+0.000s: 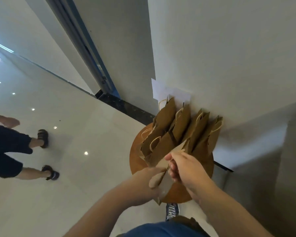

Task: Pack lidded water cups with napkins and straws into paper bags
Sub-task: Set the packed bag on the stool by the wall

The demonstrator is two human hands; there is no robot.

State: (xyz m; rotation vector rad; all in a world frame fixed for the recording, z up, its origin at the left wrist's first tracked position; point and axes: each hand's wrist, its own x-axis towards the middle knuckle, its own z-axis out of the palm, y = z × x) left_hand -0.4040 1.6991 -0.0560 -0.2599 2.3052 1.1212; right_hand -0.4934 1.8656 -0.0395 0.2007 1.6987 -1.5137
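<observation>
White wall (229,65) is filling the right side and a glossy pale floor (75,168) is spreading out to the left. A round wooden tabletop (135,161) is sitting tight against that wall. Along its far edge a row of paper bags (183,124) with cord handles is standing, their tops leaning on the wall, and one more is lying flat towards the left edge. Over the near edge, both hands are working a flat paper bag (164,185). The left hand (149,177) is gripping its lower part, thumb across the paper, and the right hand (186,168) is pinching its upper edge with curled fingers. At the far left, another person's legs (32,142) in dark sandals are standing on the floor.
</observation>
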